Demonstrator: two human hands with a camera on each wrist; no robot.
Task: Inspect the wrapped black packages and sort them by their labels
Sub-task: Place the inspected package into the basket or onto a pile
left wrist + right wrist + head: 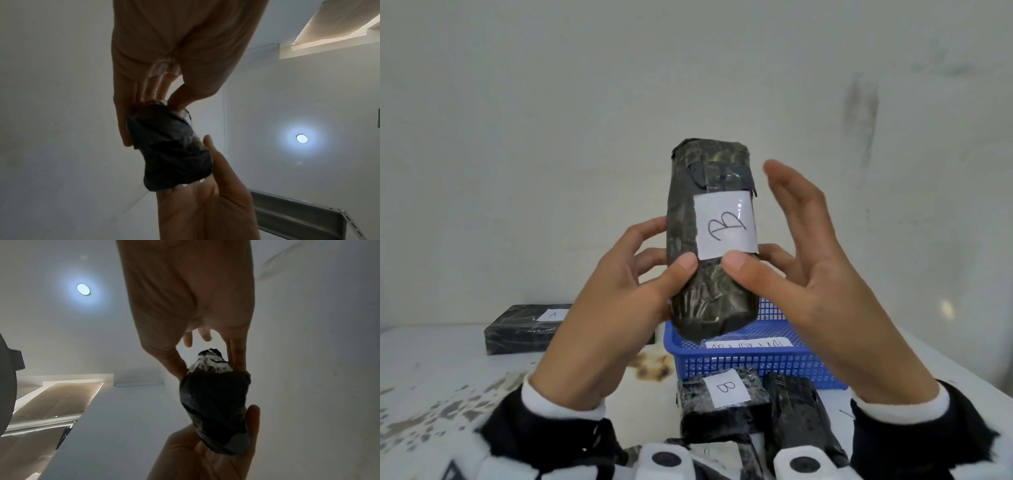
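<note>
A black wrapped package is held upright in front of me, above the table. Its white label reads "B" and faces me. My left hand grips its left side, with the thumb on the front and the fingers behind. My right hand pinches the right side between the thumb, just under the label, and a lower finger behind. Its upper fingers stand spread off the package. The left wrist view shows the package between both hands. In the right wrist view the package looks the same.
On the white, stained table a black package labelled A lies at the far left. A blue mesh basket with a paper slip in it sits in the middle. Nearer me lie a package labelled B and other black packages.
</note>
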